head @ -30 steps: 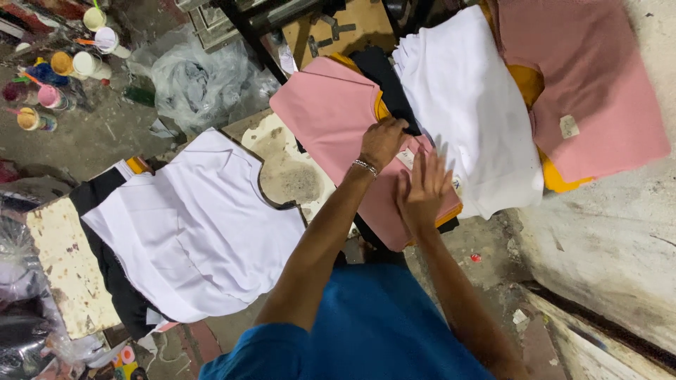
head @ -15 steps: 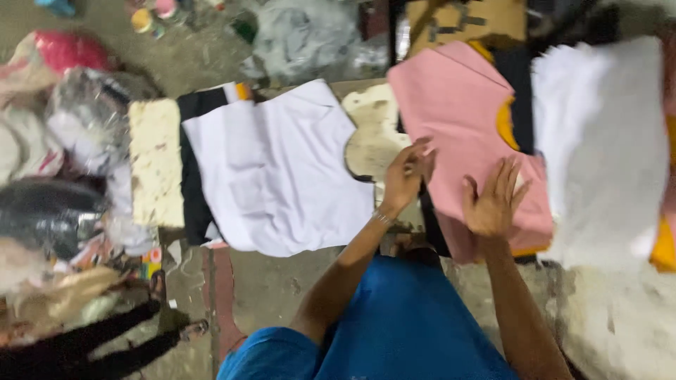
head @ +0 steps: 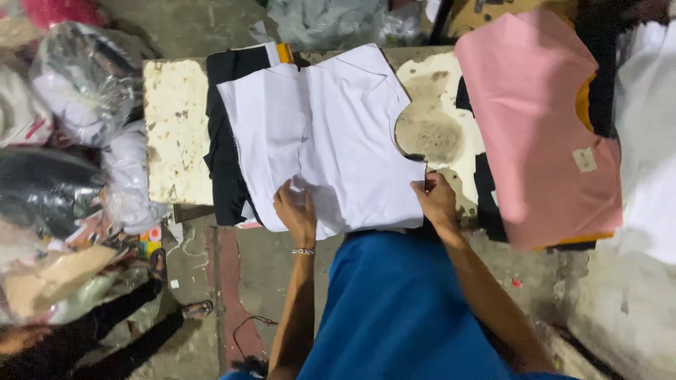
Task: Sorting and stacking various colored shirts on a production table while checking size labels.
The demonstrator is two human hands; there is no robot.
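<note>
While the white garment lies spread on the stained worktable, I see my left hand pressing its near edge, fingers bunching the cloth. My right hand pinches its near right corner. Black fabric lies underneath at left; a pink garment lies farther right.

You have a white shirt spread flat on the stained bench, collar and sleeve toward the far edge, hem toward you. The cloth is plain, with a crease down the middle and bunched wrinkles at its near left corner. It overlaps a black garment on its left, and its near edge reaches the bench's front.
</note>
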